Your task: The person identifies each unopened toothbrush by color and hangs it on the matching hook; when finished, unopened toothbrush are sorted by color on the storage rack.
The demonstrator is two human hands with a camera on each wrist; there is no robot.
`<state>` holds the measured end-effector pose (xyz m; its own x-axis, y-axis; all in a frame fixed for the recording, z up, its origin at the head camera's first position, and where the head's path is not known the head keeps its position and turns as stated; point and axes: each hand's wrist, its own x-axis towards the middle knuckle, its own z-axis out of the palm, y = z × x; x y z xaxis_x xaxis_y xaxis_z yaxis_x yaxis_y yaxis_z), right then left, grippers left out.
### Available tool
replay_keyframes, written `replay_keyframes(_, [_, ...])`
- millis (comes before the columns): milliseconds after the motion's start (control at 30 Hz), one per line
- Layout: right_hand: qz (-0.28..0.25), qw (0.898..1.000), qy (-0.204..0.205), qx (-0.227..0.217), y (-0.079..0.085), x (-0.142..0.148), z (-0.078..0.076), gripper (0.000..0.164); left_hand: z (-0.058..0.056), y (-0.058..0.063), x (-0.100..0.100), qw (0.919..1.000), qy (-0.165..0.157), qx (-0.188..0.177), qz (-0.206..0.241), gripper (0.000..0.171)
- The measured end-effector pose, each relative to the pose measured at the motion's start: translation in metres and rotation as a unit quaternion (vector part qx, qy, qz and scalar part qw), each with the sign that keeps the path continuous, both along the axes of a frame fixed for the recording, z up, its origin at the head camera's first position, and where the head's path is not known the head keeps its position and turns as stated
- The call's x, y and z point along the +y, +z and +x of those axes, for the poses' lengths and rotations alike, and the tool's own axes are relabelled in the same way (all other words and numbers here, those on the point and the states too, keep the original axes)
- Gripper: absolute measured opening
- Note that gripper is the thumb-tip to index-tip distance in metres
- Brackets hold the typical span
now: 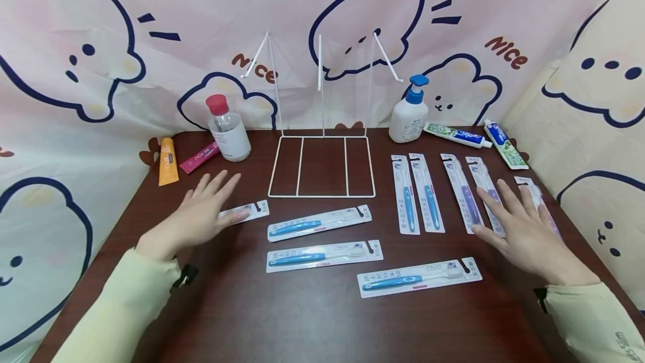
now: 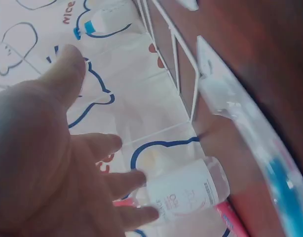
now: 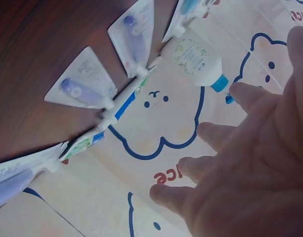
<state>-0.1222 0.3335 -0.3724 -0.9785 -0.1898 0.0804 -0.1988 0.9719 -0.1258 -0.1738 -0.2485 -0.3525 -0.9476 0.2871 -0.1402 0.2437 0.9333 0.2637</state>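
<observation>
My left hand [image 1: 194, 217], fingers spread and holding nothing, is over the table's left side. It partly covers a packaged toothbrush [image 1: 258, 209]; in the left wrist view a packaged blue toothbrush [image 2: 270, 158] lies beside the hand. My right hand [image 1: 529, 237] is spread over the right side, also holding nothing. Under and around it are packaged purple toothbrushes [image 1: 462, 192], partly hidden by the fingers. Two packaged blue toothbrushes [image 1: 405, 195] stand lengthwise to their left. Across the middle lie three more blue ones, the nearest being a packaged toothbrush [image 1: 419, 278].
A white wire rack [image 1: 322, 197] with upright hooks stands at the back centre. To its left are a red-capped bottle [image 1: 232, 136], a pink tube [image 1: 200, 157] and an orange tube [image 1: 168, 162]. A pump bottle [image 1: 407, 119] and two toothpaste tubes [image 1: 456, 134] are at the back right.
</observation>
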Motion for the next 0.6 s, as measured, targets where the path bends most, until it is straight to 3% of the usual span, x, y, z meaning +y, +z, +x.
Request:
replay_keyframes(233, [-0.013, 0.999, 0.005, 0.043, 0.010, -0.009, 0.000, 0.078, -0.063, 0.006, 0.014, 0.9953, -0.023, -0.046, 0.082, 0.070])
replay_keyframes(400, [-0.013, 0.996, 0.027, 0.083, 0.021, -0.023, 0.000, 0.065, -0.105, -0.002, 0.036, 0.9924, -0.033, -0.084, 0.084, 0.056])
replay_keyframes(600, [-0.019, 0.995, 0.061, 0.081, 0.029, -0.049, -0.005, 0.053, -0.132, -0.012, 0.050, 0.9848, 0.015, -0.150, 0.086, 0.053])
